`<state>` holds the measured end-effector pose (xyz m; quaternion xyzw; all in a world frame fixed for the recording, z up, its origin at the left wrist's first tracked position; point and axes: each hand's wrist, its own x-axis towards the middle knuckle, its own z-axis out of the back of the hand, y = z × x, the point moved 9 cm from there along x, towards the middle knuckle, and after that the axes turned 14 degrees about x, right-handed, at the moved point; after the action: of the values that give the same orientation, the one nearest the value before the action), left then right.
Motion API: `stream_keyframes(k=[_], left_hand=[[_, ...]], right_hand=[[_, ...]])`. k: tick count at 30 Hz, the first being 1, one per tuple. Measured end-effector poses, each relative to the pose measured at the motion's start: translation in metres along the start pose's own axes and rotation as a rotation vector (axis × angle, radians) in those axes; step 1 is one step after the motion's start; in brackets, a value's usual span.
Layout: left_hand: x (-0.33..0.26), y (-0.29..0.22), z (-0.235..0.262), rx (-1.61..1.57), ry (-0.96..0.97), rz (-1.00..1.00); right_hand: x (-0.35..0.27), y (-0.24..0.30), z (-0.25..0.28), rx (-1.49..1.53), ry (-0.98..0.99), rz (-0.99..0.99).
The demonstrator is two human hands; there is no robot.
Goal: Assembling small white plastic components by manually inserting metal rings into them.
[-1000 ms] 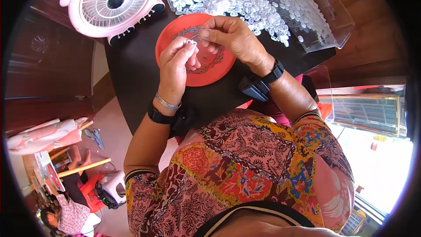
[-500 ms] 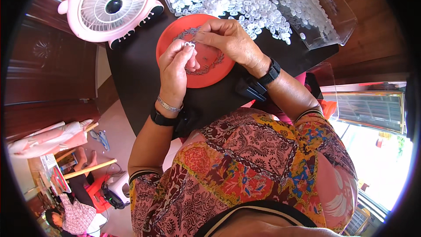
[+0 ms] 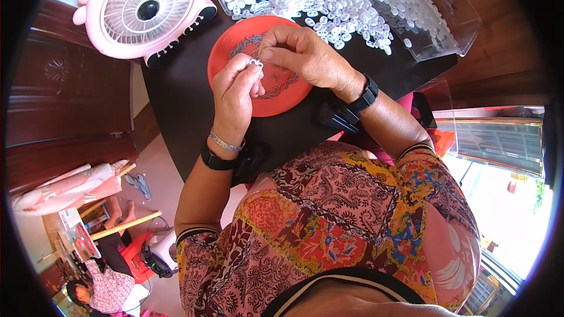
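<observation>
Above a red plate (image 3: 218,53), my left hand (image 3: 233,91) pinches a small white plastic piece with two holes (image 3: 256,63) between thumb and fingers. My right hand (image 3: 311,58) is closed just beside it, thumb and forefinger pressed together close to the white piece. What those fingertips hold is too small to make out. Small thin grey pieces (image 3: 284,87) lie in a rough ring on the plate, partly covered by my hands.
Behind the plate spreads a heap of similar white pieces (image 3: 317,3). A clear bin (image 3: 470,38) at the far right holds more. A pink fan (image 3: 88,23) stands at the far left on the black table (image 3: 170,111). Another person (image 3: 108,285) is at the lower left.
The view has shifted slightly. My right fingertips stay by the white piece, with only a slight change in their position. My left hand keeps its pinch.
</observation>
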<state>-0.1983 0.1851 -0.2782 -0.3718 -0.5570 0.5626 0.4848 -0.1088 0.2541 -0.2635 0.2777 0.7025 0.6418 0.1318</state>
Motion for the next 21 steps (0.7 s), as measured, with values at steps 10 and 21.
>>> stream_keyframes(k=[10, 21], left_hand=[[0.003, -0.003, -0.003, 0.078, 0.027, 0.000], [0.004, 0.003, -0.001, 0.075, 0.018, 0.005]], right_hand=[[0.002, 0.005, 0.000, -0.067, 0.045, 0.024], [0.002, 0.009, 0.001, -0.086, 0.034, 0.030]])
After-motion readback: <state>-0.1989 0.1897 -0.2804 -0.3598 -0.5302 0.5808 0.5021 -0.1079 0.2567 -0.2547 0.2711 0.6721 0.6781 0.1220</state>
